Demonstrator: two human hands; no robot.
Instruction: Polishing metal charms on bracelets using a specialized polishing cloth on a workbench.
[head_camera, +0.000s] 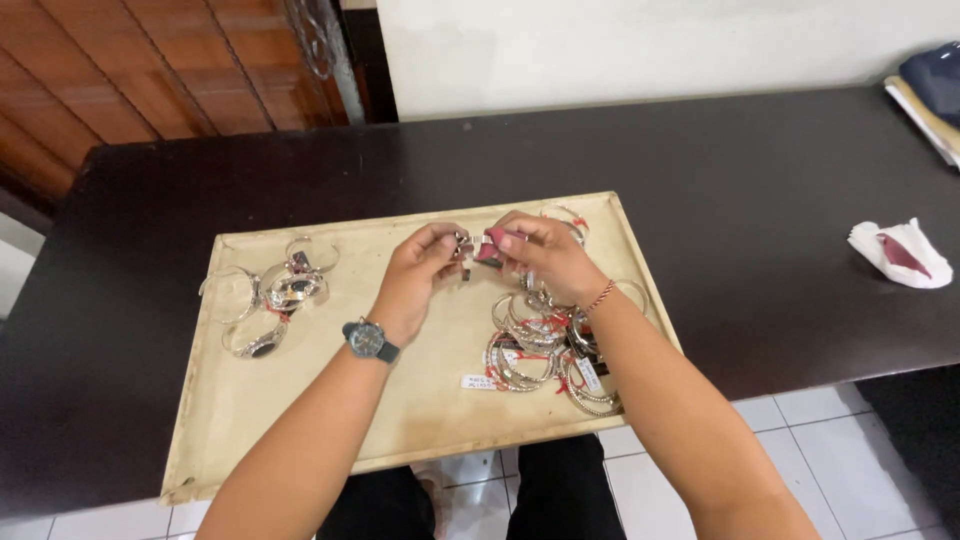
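A: Start at the near edge. What lies closest?

B: A flat, pale beige rectangular tray (300, 440) sits on a dark brown wooden table (750, 200), its near edge slightly overhanging the table's near edge. By the tray's near right corner lies a heap of silver metal bangles with small white tags on red threads (540, 350), and one loose white paper tag (478, 382) lies just left of the heap.

A: And the hands?

B: Both are raised over the tray's middle, toward its far edge. The left hand (420, 265), with a dark round wristwatch (367, 338) on the wrist, has thumb and fingers pinched on a small silver bangle (464, 252). The right hand (540, 250), with a thin red-and-white cord bracelet (598, 297) at the wrist, pinches a small red cloth pad (492, 245) pressed against that same bangle. The fingertips of the two hands nearly meet.

A: Anything on the tray's left side?

B: A smaller cluster of silver bangles and cuffs (270, 295) lies near the far left corner, well apart from the heap on the right.

A: Further off?

B: Near the table's right edge rests a crumpled white cloth with a dark red patch (900, 255). At the far right corner lies a stack of folded fabric, dark blue on top (930, 90).
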